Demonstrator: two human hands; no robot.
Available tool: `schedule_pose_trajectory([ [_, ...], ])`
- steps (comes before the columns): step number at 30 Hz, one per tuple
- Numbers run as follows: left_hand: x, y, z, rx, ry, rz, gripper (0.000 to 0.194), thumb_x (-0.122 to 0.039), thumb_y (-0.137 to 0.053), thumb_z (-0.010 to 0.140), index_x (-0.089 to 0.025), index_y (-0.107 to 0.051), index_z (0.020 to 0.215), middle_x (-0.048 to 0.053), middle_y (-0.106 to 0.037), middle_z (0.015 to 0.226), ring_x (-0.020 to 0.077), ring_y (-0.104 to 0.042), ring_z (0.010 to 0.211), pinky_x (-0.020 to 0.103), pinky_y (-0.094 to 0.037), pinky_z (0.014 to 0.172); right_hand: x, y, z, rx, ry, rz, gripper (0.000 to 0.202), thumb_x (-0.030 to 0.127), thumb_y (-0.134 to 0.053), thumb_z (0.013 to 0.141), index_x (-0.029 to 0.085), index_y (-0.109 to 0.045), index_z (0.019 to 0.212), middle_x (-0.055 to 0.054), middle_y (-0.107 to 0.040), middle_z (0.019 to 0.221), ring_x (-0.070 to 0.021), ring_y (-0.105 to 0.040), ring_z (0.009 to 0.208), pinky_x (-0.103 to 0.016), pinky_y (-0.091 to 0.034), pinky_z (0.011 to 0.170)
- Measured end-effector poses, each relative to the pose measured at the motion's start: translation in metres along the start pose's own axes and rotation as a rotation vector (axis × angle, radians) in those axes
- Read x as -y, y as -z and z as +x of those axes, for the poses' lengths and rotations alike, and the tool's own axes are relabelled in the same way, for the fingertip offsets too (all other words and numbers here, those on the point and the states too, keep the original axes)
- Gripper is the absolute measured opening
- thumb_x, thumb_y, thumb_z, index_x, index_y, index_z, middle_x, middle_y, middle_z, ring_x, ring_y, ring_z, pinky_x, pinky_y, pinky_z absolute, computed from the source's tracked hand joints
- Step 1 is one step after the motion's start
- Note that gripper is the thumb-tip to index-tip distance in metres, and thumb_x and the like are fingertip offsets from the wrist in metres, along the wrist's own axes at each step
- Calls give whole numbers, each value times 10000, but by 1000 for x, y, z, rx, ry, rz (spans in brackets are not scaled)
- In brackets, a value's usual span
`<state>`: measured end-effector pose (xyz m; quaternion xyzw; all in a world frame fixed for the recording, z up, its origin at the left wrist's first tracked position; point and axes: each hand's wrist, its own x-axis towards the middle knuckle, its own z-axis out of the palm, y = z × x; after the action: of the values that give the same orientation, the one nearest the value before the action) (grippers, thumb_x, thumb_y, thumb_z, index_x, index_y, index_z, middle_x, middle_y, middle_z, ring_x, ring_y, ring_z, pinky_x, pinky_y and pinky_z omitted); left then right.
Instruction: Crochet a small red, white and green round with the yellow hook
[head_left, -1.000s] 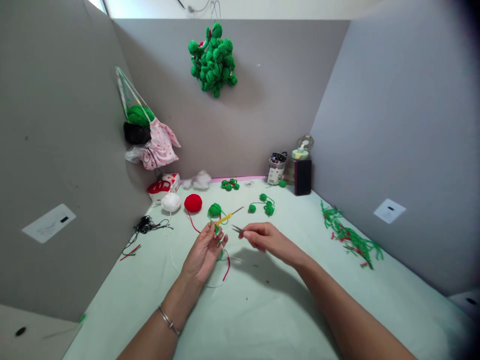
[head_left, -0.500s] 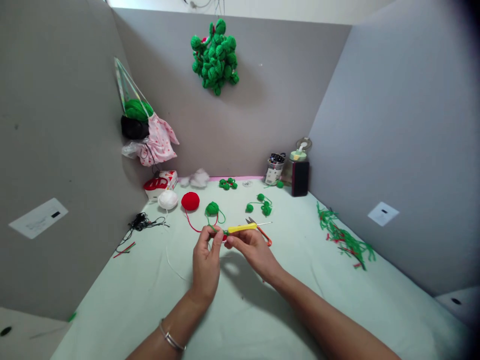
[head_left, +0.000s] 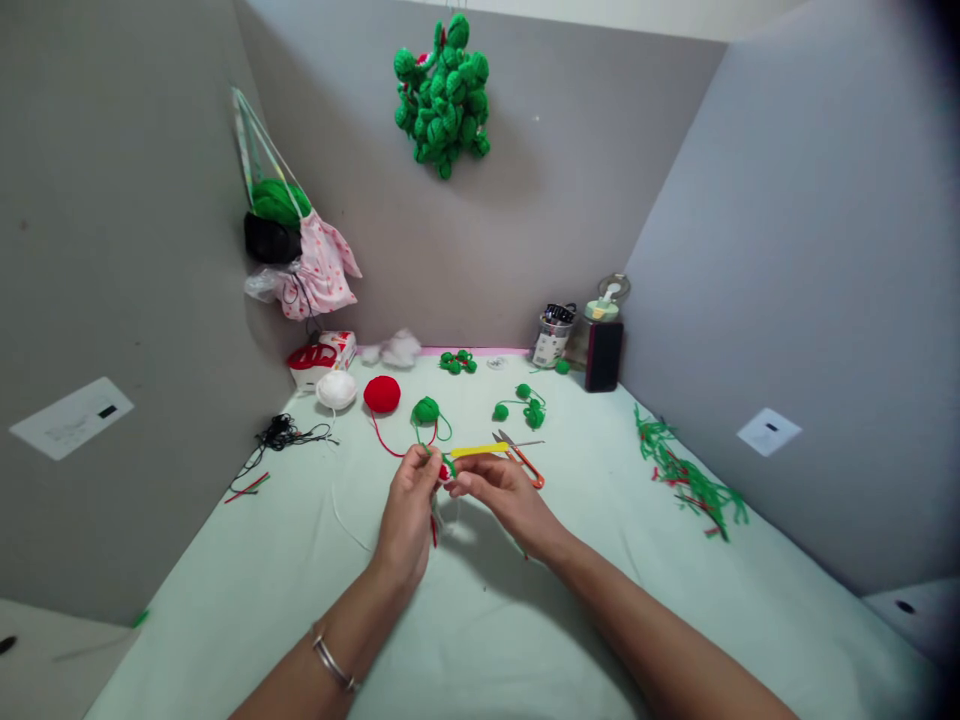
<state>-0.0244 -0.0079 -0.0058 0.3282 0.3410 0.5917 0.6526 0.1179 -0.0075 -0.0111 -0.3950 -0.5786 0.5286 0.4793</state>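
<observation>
My left hand (head_left: 409, 500) is closed, thumb and fingers pinching a small crocheted piece (head_left: 445, 472) in red, white and green. My right hand (head_left: 506, 495) is closed too, its fingertips at the piece's right edge. Across the top of the right fingers lies a yellow-handled crochet hook (head_left: 480, 451), its metal end pointing right, away from the piece. Loose white and red yarn ends (head_left: 435, 530) hang below the piece. Green yarn runs from my left fingers to a small green ball (head_left: 426, 410) behind the hands. Scissors (head_left: 529, 468) with orange handles lie just beyond the right hand.
Red (head_left: 382, 394) and white (head_left: 336, 390) yarn balls stand back left, near tangled black cord (head_left: 281, 433). Small green crocheted balls (head_left: 533, 413) lie behind the scissors. Green and red yarn scraps (head_left: 694, 480) spread at right. A crocheted green cluster (head_left: 442, 100) hangs on the back wall.
The crocheted piece has turned so more of its red and white face shows, and yarn ends now dangle below it. The hook's handle sits slightly farther left. The camera view has shifted a little.
</observation>
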Motion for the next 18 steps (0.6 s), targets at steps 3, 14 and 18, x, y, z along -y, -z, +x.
schedule_pose_trajectory([
  [3, 2, 2, -1, -1, 0, -5, 398, -477, -900, 768, -223, -599, 823, -61, -564, 736, 106, -503, 675, 189, -437, 659, 1, -4, -1, -17, -19, 7, 406, 590, -802, 829, 187, -773, 866, -35, -743, 819, -192, -674, 805, -339, -548, 817],
  [14, -29, -9, -21, 160, -16, 101, 283, -432, -842, 861, -212, -674, 806, -38, -561, 751, 139, -488, 750, 228, -422, 761, 46, 11, -29, -148, 164, -112, 310, 426, -816, 888, 290, -785, 1165, -19, -725, 939, -172, -655, 829, -310, -544, 780],
  [18, -36, -12, -43, 214, -4, 152, 229, -419, -850, 852, -227, -769, 946, -9, -639, 809, 170, -549, 820, 271, -450, 828, 52, 1, -53, -229, 365, -173, 179, 411, -724, 974, 302, -847, 1043, -32, -745, 859, -179, -668, 800, -314, -551, 756],
])
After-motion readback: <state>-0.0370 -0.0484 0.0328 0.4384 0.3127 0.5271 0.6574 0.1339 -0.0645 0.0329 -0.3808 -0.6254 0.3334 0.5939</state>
